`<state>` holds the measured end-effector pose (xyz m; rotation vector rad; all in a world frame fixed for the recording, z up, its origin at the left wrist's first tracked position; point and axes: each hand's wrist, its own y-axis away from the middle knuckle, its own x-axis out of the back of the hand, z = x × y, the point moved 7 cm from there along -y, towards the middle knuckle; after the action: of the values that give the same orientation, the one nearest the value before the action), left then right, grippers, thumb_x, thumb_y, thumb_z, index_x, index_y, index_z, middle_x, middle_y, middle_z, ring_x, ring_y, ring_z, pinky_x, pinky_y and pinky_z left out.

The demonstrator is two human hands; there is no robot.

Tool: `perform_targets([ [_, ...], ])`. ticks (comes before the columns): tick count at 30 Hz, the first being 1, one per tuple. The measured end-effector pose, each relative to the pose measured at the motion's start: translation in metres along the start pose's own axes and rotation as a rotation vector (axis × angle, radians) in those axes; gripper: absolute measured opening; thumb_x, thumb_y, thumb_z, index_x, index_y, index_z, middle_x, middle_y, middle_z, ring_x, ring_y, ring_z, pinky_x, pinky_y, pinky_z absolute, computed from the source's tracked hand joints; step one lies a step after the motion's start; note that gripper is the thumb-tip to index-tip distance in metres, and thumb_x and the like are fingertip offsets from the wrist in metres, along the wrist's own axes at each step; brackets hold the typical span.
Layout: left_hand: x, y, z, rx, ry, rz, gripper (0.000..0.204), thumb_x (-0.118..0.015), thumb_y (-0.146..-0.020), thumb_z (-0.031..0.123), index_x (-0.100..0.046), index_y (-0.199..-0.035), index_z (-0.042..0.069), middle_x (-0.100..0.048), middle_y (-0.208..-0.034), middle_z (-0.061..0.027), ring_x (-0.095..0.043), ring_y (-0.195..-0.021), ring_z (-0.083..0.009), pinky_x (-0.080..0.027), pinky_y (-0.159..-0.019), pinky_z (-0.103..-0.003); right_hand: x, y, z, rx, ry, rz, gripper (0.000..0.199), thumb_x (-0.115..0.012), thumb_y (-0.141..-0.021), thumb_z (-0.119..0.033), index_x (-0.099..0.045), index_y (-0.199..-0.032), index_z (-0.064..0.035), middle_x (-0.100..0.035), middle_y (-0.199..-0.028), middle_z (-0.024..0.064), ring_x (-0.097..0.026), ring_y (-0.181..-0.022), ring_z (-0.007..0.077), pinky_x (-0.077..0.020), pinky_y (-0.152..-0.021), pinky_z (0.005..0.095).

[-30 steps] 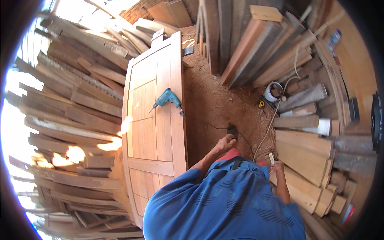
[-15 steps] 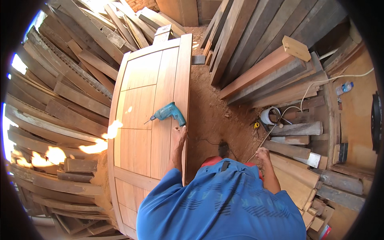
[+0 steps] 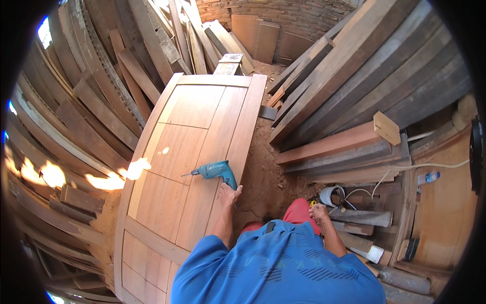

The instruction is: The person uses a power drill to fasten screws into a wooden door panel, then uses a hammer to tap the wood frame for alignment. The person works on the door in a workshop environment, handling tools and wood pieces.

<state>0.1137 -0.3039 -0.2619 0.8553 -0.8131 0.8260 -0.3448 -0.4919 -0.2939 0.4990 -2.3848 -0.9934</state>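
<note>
A teal power drill [image 3: 215, 171] lies on its side on a wooden panelled door [image 3: 167, 147], its bit pointing left across the panels. My left hand [image 3: 229, 195] rests on the door with fingers curled at the lower end of the drill's handle. Over my right knee, my right hand [image 3: 319, 214] is closed, palm side mostly hidden. A thin pale cord [image 3: 373, 191] runs from the right toward this hand; the earlier frame shows it passing through the fingers. Just above the hand, a yellow tape measure [image 3: 313, 203] is partly covered.
Beside my right hand stands a white bucket [image 3: 332, 195]. Long planks [image 3: 86, 126] lean in stacks along the left, and thick beams [image 3: 349, 71] lean at the far right. Offcuts [image 3: 362, 218] lie to my right, near a plastic bottle [image 3: 429, 178]. Brown dirt floor [image 3: 266, 177] borders the door.
My view has turned and tilted upward, showing more of the brick back wall. My right hand has come closer to my knee. Against the door, the drill looks unmoved.
</note>
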Motion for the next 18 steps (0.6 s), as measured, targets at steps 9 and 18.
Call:
perform_targets([
  [9,0.007,-0.014,0.008,0.112,0.085,0.015,0.074,-0.078,-0.07,0.042,-0.055,-0.113,-0.013,-0.063,-0.111,-0.0329,-0.062,-0.107,-0.0456,-0.049,-0.093,-0.05,-0.062,-0.112,-0.114,0.195,0.18,-0.262,0.019,-0.055,-0.091,-0.009,-0.063,-0.105,0.001,-0.071,-0.086,0.0123,-0.065,-0.065,0.0159,-0.0516,-0.053,0.0306],
  [18,0.001,-0.02,0.008,0.244,-0.06,-0.093,0.083,-0.08,-0.069,0.047,-0.055,-0.119,-0.014,-0.062,-0.119,-0.0319,-0.06,-0.112,-0.0439,-0.049,-0.096,-0.048,-0.077,-0.193,-0.222,0.269,0.452,-0.465,0.022,-0.055,-0.09,-0.009,-0.064,-0.106,0.0024,-0.07,-0.086,0.011,-0.065,-0.063,0.0158,-0.0529,-0.052,0.0318],
])
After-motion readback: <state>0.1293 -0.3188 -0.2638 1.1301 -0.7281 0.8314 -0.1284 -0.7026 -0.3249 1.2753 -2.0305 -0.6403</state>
